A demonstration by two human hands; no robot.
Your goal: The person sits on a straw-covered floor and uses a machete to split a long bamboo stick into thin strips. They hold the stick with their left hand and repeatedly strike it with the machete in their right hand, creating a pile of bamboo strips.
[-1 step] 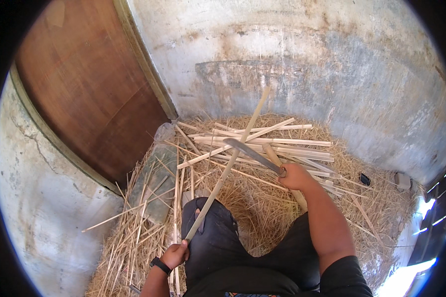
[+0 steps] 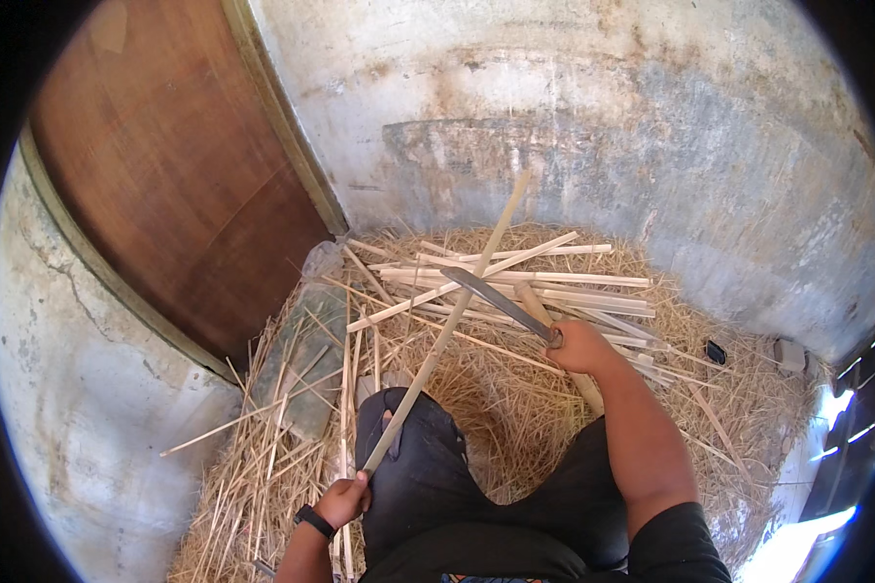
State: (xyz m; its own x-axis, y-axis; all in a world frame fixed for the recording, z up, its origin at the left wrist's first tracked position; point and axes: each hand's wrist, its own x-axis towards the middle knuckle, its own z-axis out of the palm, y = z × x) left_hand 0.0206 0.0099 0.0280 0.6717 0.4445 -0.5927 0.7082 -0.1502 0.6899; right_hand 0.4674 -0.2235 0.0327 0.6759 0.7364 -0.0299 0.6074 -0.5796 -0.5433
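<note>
My left hand [image 2: 344,501], with a black band at the wrist, is closed round the lower end of a long pale bamboo strip [image 2: 428,367]. The strip slants up past my left knee towards the wall. My right hand [image 2: 579,348] grips the handle of a machete [image 2: 504,305], whose dark blade crosses the strip beyond my knees. Exactly where the edge meets the strip is hard to make out. Beneath the blade and my right hand, a thicker wooden stick [image 2: 533,302] leans, partly hidden.
Several split bamboo strips [image 2: 593,280] lie piled on straw [image 2: 486,384] before the stained wall [image 2: 574,126]. Thin offcuts [image 2: 262,496] litter the left, near a grey-green sheet [image 2: 306,389] and a brown door [image 2: 175,185]. A small black object [image 2: 716,352] rests at the right.
The machete's tip sits a touch higher and further right against the strip. Both hands and the strip look unmoved.
</note>
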